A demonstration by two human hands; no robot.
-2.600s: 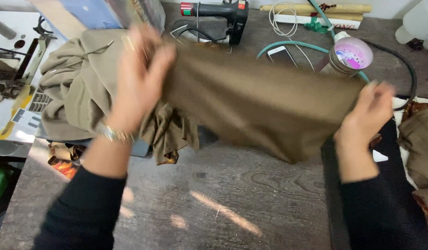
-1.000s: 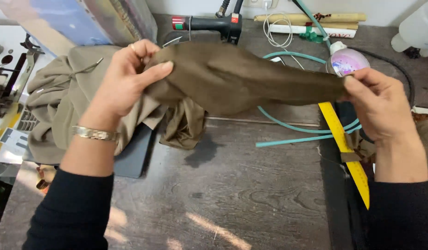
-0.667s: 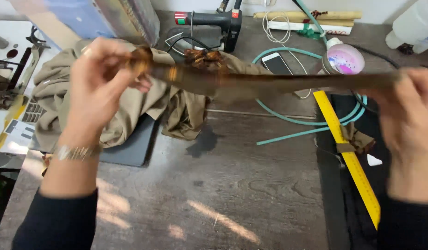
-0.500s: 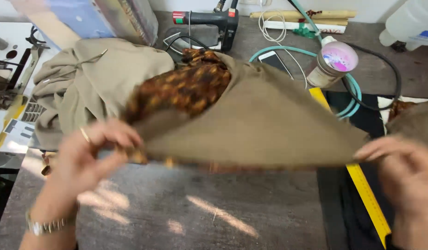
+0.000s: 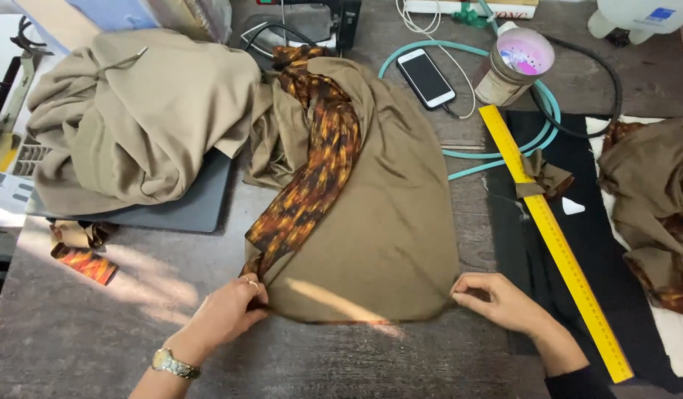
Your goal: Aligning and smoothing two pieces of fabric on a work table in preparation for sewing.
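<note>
- Fabric lay spread flat on the desk [image 5: 371,362]: an olive-brown cloth piece [image 5: 386,222] with a rounded outline, its near edge running between the two hands.
- Left hand [image 5: 227,314], a ring on one finger and a metal watch [image 5: 175,364] at the wrist, had its fingers [image 5: 254,294] pinched on the near left corner of the cloth piece, where the patterned lining met the plain cloth.
- Right hand [image 5: 500,301] had its fingers [image 5: 466,290] closed on the near right edge of the cloth piece, pressing it to the desk.
- Long axis of the cloth piece ran away from the fingers toward the far side of the desk, tapering there.
- Orange-and-brown patterned lining [image 5: 312,170] showed as a folded-back band along the left side, running from the left fingers up and away; it looked thin and crinkled against the smooth, matte olive cloth.
- Beyond the left fingers a heap of the same olive cloth [image 5: 142,118] sat crumpled on a dark pad [image 5: 186,210].
- Right of the right fingers a yellow ruler [image 5: 552,236] lay slanted across a black cloth [image 5: 600,251].
- Far beyond the fingers lay a smartphone [image 5: 426,77], a teal hose [image 5: 497,151] and a round tub [image 5: 515,66] with a pink inside.
</note>
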